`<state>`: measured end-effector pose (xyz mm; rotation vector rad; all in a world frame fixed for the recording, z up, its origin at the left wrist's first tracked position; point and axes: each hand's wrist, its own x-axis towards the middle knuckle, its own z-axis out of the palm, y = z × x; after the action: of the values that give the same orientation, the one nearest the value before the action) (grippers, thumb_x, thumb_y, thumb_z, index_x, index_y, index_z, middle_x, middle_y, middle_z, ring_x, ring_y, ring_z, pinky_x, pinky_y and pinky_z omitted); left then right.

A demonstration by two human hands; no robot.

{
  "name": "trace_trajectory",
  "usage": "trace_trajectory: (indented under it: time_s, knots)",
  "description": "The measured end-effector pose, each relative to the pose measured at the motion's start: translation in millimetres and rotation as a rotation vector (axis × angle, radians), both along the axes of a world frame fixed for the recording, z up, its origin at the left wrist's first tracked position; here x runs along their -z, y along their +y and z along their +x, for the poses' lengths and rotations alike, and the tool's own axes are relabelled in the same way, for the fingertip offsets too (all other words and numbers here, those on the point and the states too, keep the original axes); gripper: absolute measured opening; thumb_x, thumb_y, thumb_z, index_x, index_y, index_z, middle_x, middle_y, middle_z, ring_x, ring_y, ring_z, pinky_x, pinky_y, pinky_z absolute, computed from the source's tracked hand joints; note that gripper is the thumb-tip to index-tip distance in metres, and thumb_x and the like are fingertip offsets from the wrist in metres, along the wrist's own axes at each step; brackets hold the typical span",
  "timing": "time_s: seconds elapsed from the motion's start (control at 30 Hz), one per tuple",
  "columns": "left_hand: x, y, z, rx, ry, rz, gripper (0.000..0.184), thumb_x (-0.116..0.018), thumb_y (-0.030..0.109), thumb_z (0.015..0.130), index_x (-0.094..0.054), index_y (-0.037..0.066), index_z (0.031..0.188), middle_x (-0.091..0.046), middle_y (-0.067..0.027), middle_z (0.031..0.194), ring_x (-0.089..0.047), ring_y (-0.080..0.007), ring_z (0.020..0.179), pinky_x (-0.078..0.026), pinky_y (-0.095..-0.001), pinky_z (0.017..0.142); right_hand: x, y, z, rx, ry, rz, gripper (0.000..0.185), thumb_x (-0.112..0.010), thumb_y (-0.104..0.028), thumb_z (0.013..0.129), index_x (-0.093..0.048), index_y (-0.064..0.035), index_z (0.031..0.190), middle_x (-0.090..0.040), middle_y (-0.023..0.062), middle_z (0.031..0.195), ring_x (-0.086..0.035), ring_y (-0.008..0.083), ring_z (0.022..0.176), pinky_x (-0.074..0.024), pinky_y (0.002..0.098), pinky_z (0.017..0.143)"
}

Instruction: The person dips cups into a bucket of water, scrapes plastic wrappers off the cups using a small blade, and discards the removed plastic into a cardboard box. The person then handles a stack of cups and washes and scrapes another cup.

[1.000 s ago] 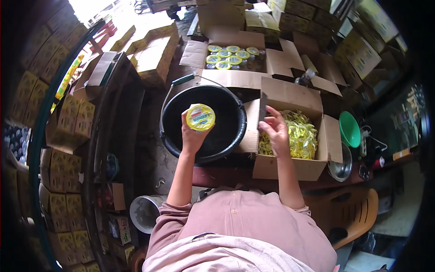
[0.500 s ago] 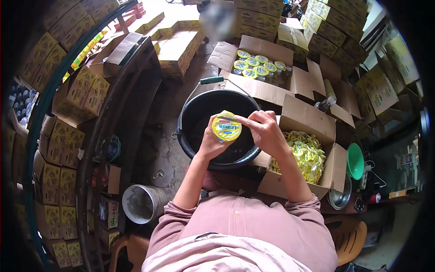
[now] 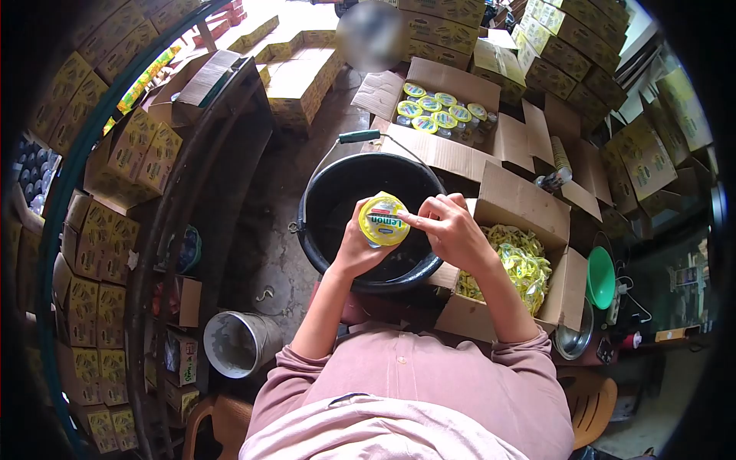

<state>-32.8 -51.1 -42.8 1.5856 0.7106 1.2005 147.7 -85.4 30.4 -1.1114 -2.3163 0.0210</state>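
My left hand (image 3: 355,249) is wrapped round a small plastic cup (image 3: 383,218), whose round yellow lid reads "Lemon" and faces up towards me. The index finger of my right hand (image 3: 458,234) is stretched out, its tip touching the right side of that lid; the other fingers are bent, and I see nothing held in them. Both hands are above a large black bucket (image 3: 310,249) with a wire handle and green grip. Just right of the bucket, an open cardboard box (image 3: 529,195) holds a heap of yellow wrapper-like pieces (image 3: 517,261), their exact kind unclear.
Beyond the bucket stands an open carton (image 3: 452,73) of yellow-lidded cups (image 3: 445,119). A stack of cups (image 3: 560,161) lies to its right. A green bowl (image 3: 601,268) is at the right, a grey-white bucket (image 3: 238,345) at the lower left. Stacked yellow cartons (image 3: 84,307) line the left side.
The cup has shifted very slightly towards me. My right fingertip has moved a little down the lid, from its upper edge to its right side.
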Motion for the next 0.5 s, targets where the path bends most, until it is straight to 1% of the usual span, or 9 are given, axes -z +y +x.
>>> trace_trajectory:
  time_s: [0.13,0.23,0.37,0.47,0.5]
  knots:
    - [-7.6,-2.6,-1.4,0.000,0.048,0.011,0.065,-0.074,0.004,0.060,-0.040,0.003,0.115,-0.056,-0.0083,0.101,-0.056,-0.0151,0.094,-0.045,-0.0270,0.083,-1.1,-1.4,-1.0,-0.019,-0.048,-0.026,0.050,-0.052,0.006,0.065,-0.062,-0.0180,0.108,-0.049,0.0044,0.075,-0.050,0.0191,0.073,-0.0346,0.0319,0.074]
    - [-2.6,-1.0,-0.8,0.018,0.046,0.036,0.063,-0.074,0.007,0.062,-0.040,0.001,0.114,-0.058,-0.0108,0.099,-0.058,-0.0187,0.093,-0.047,-0.0288,0.082,-1.3,-1.1,-1.5,-0.031,-0.104,-0.036,0.049,-0.053,0.005,0.064,-0.061,-0.0165,0.108,-0.048,0.0051,0.075,-0.050,0.0198,0.074,-0.0353,0.0324,0.074]
    - [-4.2,-1.9,-0.1,-0.032,0.072,0.046,0.062,-0.075,0.008,0.062,-0.040,0.000,0.112,-0.058,-0.0113,0.098,-0.059,-0.0197,0.092,-0.047,-0.0288,0.081,-5.7,-0.3,3.0,-0.038,-0.133,-0.017,0.048,-0.054,0.004,0.064,-0.062,-0.0163,0.107,-0.048,0.0050,0.075,-0.050,0.0194,0.076,-0.0355,0.0320,0.074]
    - [-4.6,-1.5,-1.4,-0.079,0.069,0.052,0.064,-0.075,0.005,0.061,-0.040,0.003,0.114,-0.058,-0.0087,0.098,-0.057,-0.0166,0.092,-0.046,-0.0275,0.082,-7.0,-0.3,10.9,-0.010,-0.153,-0.016,0.046,-0.054,0.004,0.065,-0.063,-0.0172,0.105,-0.048,0.0037,0.075,-0.050,0.0179,0.075,-0.0348,0.0310,0.075]
    - [-4.0,-1.1,-1.8,-0.096,0.079,0.063,0.064,-0.075,0.005,0.061,-0.039,0.003,0.113,-0.058,-0.0088,0.098,-0.058,-0.0167,0.092,-0.046,-0.0276,0.082,-8.4,-1.0,13.8,0.004,-0.164,-0.008,0.046,-0.054,0.004,0.065,-0.063,-0.0175,0.105,-0.049,0.0033,0.075,-0.050,0.0174,0.075,-0.0346,0.0308,0.075]
